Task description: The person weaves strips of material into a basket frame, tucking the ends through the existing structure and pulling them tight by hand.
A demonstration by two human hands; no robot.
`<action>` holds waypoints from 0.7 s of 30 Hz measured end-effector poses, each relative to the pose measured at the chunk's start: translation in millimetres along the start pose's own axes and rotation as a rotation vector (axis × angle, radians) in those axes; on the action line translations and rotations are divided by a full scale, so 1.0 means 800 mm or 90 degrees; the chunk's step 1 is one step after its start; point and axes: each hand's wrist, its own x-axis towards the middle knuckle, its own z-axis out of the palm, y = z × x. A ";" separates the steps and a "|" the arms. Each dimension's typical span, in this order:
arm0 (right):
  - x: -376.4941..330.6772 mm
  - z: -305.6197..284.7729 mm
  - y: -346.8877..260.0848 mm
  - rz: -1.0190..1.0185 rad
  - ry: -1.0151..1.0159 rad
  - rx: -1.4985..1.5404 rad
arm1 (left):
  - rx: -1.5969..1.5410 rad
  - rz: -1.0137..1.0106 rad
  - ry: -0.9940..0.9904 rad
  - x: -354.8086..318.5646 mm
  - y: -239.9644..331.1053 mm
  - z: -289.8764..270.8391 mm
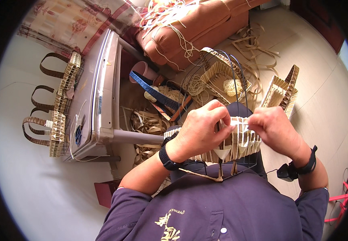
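Note:
A half-woven basket [232, 146] rests on my lap, pale flat strips laced around a dark wire frame with tall thin loops above it. My left hand [204, 130] is closed at the basket's top edge, thumb and forefinger pinching a white strip [240, 122]. Opposite it, my right hand [273, 130] pinches the same edge area, fingers curled, apparently on the strip as well. The fingertips hide part of the strip. A pointed white strip end [222, 154] sticks out below my left hand. Bare wire and a wrapped rim lie close to my body.
Finished handled baskets [59, 132] stand along the left on a grey table [101, 96]. Ahead are a blue-handled basket [170, 102], a yellowish basket [218, 74] with cord balls, and loose strips [152, 122]. A brown-handled basket [276, 94] sits right; a brown sofa [194, 34] stands behind.

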 end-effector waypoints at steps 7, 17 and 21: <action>-0.003 0.038 0.018 0.135 0.078 0.386 | -0.054 -0.041 -0.040 -0.002 0.000 -0.010; -0.003 0.041 -0.008 -0.036 0.342 0.118 | -0.081 -0.077 -0.049 -0.003 0.004 -0.010; -0.003 0.043 -0.010 0.220 0.187 0.625 | -0.077 -0.054 -0.039 -0.004 -0.002 -0.006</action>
